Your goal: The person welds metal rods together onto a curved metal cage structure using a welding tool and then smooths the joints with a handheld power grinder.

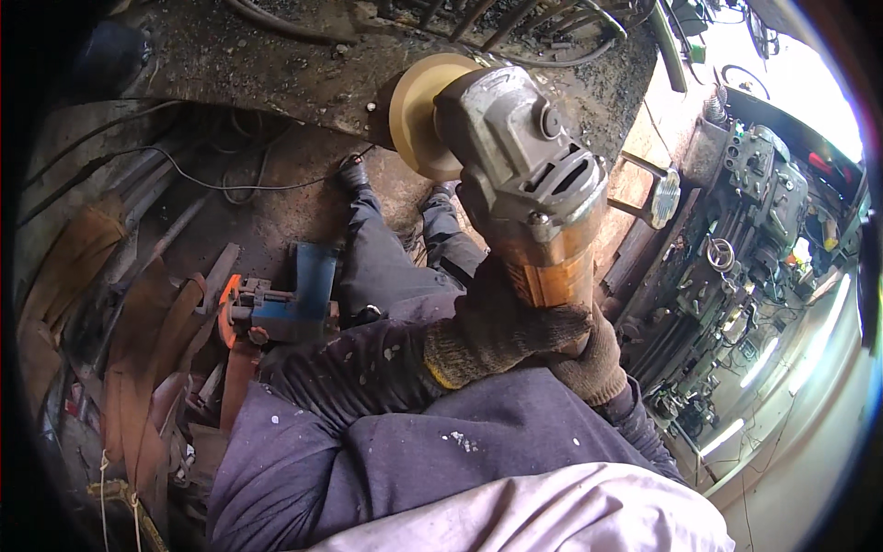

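Observation:
An angle grinder (549, 267) with an orange body and a worn grey metal head is held up in front of me. Its pale yellow disc (414, 115) faces left, over the near edge of the workbench (258, 69). My left hand (492, 327), in a dark knitted glove with a yellow cuff edge, wraps round the lower orange body. Just behind it, my right hand (593, 368), in a brownish knitted glove, closes on the rear end of the grinder; some of its fingers are hidden. Whether the disc spins I cannot tell.
Bent metal rods (497, 23) and dark debris lie on the bench. A blue vise-like tool with an orange part (276, 304) sits left of my legs. Rusty metal strips (138, 368) pile up at far left, near a loose cable (248, 187). A lathe-like machine (727, 253) stands at right.

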The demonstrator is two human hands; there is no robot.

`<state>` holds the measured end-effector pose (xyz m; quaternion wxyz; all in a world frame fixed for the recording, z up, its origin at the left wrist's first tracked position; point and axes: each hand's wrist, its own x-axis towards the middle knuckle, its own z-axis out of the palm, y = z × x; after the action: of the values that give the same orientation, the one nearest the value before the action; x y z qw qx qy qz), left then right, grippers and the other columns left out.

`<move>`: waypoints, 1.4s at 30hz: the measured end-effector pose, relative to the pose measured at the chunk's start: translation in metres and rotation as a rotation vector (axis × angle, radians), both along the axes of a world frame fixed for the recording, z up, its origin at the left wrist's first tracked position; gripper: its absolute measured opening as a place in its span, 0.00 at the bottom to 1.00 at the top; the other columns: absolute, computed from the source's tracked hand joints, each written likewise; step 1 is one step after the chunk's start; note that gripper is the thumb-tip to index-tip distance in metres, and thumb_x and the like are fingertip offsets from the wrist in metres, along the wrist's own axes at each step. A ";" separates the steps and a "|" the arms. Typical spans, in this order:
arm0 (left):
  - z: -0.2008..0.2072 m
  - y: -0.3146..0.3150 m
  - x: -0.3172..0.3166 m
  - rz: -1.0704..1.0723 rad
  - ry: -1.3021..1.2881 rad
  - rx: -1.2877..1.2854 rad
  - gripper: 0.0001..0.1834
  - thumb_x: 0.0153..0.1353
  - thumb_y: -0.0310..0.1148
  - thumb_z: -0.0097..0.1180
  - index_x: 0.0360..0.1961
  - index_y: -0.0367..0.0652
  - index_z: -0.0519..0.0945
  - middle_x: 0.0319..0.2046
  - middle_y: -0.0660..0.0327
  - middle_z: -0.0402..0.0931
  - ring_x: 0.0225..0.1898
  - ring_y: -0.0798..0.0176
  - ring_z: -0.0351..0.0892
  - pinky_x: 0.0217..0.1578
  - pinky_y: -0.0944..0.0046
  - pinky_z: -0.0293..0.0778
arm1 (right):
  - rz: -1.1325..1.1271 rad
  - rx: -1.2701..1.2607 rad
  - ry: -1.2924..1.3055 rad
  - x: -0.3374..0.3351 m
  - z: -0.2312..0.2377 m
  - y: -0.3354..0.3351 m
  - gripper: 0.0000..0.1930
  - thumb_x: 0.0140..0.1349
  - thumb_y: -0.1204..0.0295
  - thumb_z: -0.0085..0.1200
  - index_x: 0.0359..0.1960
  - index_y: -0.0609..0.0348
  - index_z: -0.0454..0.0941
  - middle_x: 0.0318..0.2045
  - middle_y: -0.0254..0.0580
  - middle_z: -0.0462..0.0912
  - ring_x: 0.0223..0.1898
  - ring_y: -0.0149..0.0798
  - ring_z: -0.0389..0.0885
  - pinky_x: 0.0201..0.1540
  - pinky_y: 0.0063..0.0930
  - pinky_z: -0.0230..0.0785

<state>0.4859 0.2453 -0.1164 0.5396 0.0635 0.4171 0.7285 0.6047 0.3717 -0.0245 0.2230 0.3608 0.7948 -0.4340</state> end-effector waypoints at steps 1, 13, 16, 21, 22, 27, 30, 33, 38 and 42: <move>0.000 0.002 0.001 0.001 -0.002 0.003 0.44 0.52 0.38 0.76 0.66 0.38 0.65 0.55 0.54 0.74 0.56 0.58 0.77 0.58 0.56 0.75 | -0.023 -0.004 -0.012 -0.002 0.001 -0.002 0.34 0.50 0.71 0.73 0.60 0.62 0.73 0.52 0.49 0.84 0.54 0.45 0.84 0.57 0.39 0.75; -0.015 -0.011 0.004 0.028 -0.034 0.019 0.42 0.53 0.34 0.76 0.65 0.39 0.66 0.54 0.55 0.76 0.56 0.59 0.78 0.58 0.57 0.76 | -0.152 -0.076 -0.033 -0.016 -0.005 -0.024 0.38 0.48 0.72 0.75 0.62 0.64 0.70 0.56 0.52 0.82 0.57 0.45 0.81 0.61 0.38 0.73; -0.015 -0.010 0.002 0.034 0.023 0.026 0.42 0.53 0.34 0.76 0.66 0.39 0.66 0.54 0.55 0.76 0.56 0.58 0.78 0.59 0.56 0.76 | -0.126 -0.074 -0.027 -0.013 -0.006 -0.022 0.41 0.47 0.73 0.76 0.64 0.64 0.69 0.57 0.53 0.81 0.59 0.45 0.81 0.62 0.38 0.72; -0.011 -0.008 0.001 0.075 0.003 0.042 0.43 0.53 0.35 0.76 0.66 0.38 0.66 0.55 0.54 0.77 0.56 0.58 0.79 0.58 0.56 0.76 | -0.115 -0.047 -0.045 -0.002 -0.009 -0.021 0.42 0.47 0.71 0.76 0.65 0.63 0.68 0.58 0.52 0.80 0.59 0.46 0.80 0.63 0.39 0.72; -0.009 -0.009 -0.002 0.075 0.003 0.043 0.43 0.53 0.35 0.76 0.66 0.38 0.66 0.55 0.54 0.77 0.56 0.58 0.79 0.58 0.56 0.76 | -0.085 -0.016 -0.034 -0.001 -0.009 -0.021 0.42 0.48 0.71 0.76 0.65 0.63 0.68 0.58 0.52 0.80 0.59 0.46 0.80 0.63 0.39 0.72; -0.008 -0.004 -0.006 0.050 0.063 0.009 0.44 0.51 0.39 0.78 0.65 0.39 0.67 0.53 0.54 0.78 0.55 0.58 0.80 0.58 0.57 0.76 | -0.011 0.070 -0.044 0.004 -0.005 -0.017 0.42 0.48 0.70 0.76 0.66 0.63 0.67 0.58 0.53 0.80 0.59 0.45 0.80 0.62 0.39 0.72; -0.001 -0.008 -0.009 0.057 0.052 -0.055 0.44 0.50 0.39 0.78 0.65 0.38 0.67 0.54 0.54 0.78 0.55 0.58 0.80 0.58 0.57 0.76 | -0.106 0.008 -0.026 -0.003 -0.005 -0.021 0.42 0.48 0.70 0.76 0.65 0.63 0.68 0.58 0.53 0.80 0.59 0.45 0.80 0.62 0.39 0.72; -0.008 -0.005 -0.004 0.068 0.054 -0.010 0.44 0.50 0.38 0.78 0.64 0.38 0.67 0.54 0.54 0.77 0.55 0.58 0.80 0.58 0.56 0.76 | -0.137 -0.042 -0.039 -0.008 -0.005 -0.019 0.41 0.48 0.71 0.76 0.65 0.64 0.68 0.57 0.53 0.80 0.59 0.45 0.80 0.62 0.39 0.72; -0.006 -0.006 -0.007 0.035 0.104 -0.019 0.43 0.50 0.37 0.77 0.64 0.38 0.67 0.54 0.54 0.77 0.55 0.58 0.80 0.58 0.56 0.76 | -0.145 -0.071 -0.042 -0.016 -0.004 -0.018 0.40 0.48 0.72 0.76 0.64 0.64 0.69 0.56 0.52 0.81 0.58 0.45 0.81 0.61 0.39 0.73; -0.007 -0.005 -0.009 0.048 0.055 0.001 0.41 0.51 0.35 0.76 0.64 0.38 0.67 0.54 0.54 0.77 0.55 0.58 0.79 0.58 0.57 0.76 | -0.098 -0.052 -0.021 -0.016 -0.003 -0.016 0.40 0.48 0.70 0.76 0.63 0.64 0.69 0.55 0.53 0.82 0.56 0.46 0.82 0.59 0.39 0.74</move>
<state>0.4771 0.2400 -0.1232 0.5101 0.0738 0.4330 0.7395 0.5886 0.3553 -0.0278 0.2191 0.3980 0.7621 -0.4613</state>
